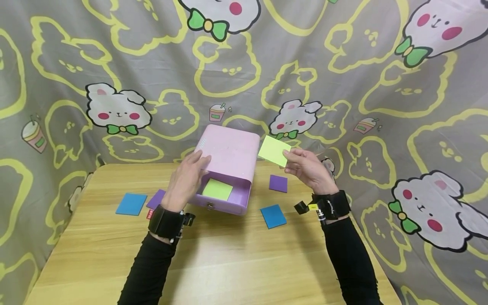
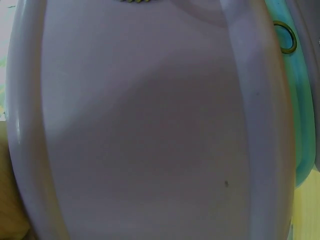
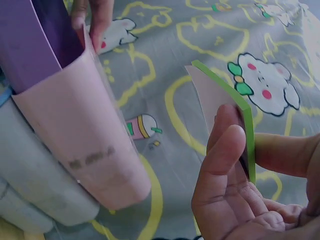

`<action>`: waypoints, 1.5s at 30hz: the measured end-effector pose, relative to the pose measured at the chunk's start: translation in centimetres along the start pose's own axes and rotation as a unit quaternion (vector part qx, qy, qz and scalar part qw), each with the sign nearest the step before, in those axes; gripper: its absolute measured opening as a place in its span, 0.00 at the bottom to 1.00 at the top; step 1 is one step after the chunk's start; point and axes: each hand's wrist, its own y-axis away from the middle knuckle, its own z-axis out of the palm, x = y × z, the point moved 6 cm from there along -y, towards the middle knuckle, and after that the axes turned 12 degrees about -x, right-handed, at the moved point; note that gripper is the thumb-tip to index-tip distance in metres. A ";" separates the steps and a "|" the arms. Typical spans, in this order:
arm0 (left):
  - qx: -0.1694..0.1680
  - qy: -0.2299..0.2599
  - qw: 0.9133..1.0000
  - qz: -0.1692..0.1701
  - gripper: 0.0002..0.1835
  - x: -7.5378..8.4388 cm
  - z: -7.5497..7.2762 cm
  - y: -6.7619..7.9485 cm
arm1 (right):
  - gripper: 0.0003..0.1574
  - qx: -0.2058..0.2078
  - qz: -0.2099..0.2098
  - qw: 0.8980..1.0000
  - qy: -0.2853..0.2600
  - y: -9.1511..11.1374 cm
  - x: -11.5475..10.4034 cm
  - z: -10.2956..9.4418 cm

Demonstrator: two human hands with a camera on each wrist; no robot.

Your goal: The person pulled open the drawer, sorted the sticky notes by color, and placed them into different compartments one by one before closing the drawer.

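Parted left fingers touch box edge — right fingers pinch lime card, clear alongside.

Drawer approachable from the front, hemmed in on the left.
The drawer gapes forward, with room to reach in over its low front wall; the left grip obstructs the left front corner, the pink box roofs the rear, and the patterned curtain rises close behind. The right grip and its yellow-green square crowd the right side. Between the forearms lies a broad lane over the worktop; the blue square and purple square beside it lie flat.
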 end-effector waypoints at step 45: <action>0.006 -0.004 1.000 0.007 0.21 -0.3 -0.1 0.2 | 0.18 -0.120 0.077 0.977 0.161 -3.5 4.7 11.2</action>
